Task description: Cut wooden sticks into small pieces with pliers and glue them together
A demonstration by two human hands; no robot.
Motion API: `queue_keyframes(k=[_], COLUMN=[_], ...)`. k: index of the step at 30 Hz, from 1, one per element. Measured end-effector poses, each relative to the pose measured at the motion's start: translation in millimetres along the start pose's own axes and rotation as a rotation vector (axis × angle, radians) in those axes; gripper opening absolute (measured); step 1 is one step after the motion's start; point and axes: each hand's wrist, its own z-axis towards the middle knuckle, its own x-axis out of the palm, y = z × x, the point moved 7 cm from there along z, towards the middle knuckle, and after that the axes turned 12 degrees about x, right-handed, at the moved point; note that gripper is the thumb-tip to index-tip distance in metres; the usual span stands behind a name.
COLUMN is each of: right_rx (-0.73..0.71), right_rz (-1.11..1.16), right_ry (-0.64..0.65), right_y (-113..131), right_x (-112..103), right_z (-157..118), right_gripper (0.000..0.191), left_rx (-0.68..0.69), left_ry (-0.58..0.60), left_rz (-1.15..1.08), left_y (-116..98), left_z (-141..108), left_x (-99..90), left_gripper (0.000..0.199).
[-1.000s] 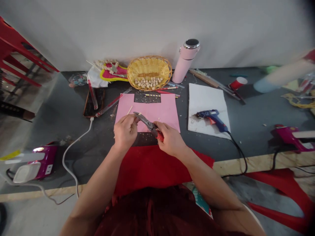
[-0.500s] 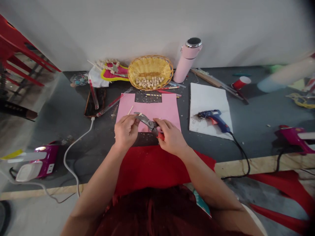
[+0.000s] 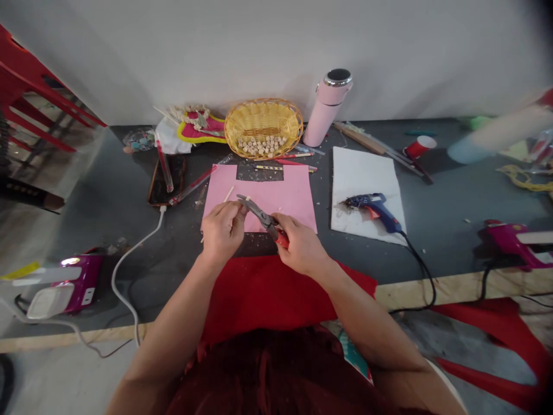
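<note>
My right hand (image 3: 299,242) is wrapped round the red handles of the pliers (image 3: 264,219), whose grey jaws point up and left. My left hand (image 3: 222,230) is closed on a thin pale stick (image 3: 228,193), part of which sticks out above the fingers. A small pale piece shows at the plier jaws beside my left fingertips. Beneath both hands lies a pink sheet (image 3: 276,196) with a notch in its far edge. Behind it stands a yellow wicker basket (image 3: 264,118) with several small pale pieces inside.
A blue glue gun (image 3: 375,210) rests on a white board (image 3: 365,167) at the right. A pink flask (image 3: 327,109) stands behind. To the left are a phone (image 3: 162,181) with a white cable and a purple device (image 3: 82,282). Red cloth (image 3: 268,294) hangs over the near edge.
The plier jaws and my left fingers have shifted slightly to the right. The small pale piece stands out more clearly at the jaws.
</note>
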Motion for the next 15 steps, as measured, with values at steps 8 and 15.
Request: queue_keyframes(k=[8, 15], right_rx=[-0.033, -0.063], right_rz=[0.042, 0.078], right_ry=[-0.010, 0.025], right_y=[0.5, 0.1], right_x=[-1.4, -2.4], right_z=[3.5, 4.0], right_gripper=[0.054, 0.053], left_rx=[-0.021, -0.035], left_ry=[-0.045, 0.009], left_rz=[0.017, -0.048], left_y=[4.2, 7.4], left_z=[-0.7, -3.0], left_x=[-3.5, 1.0], left_gripper=[0.018, 0.020])
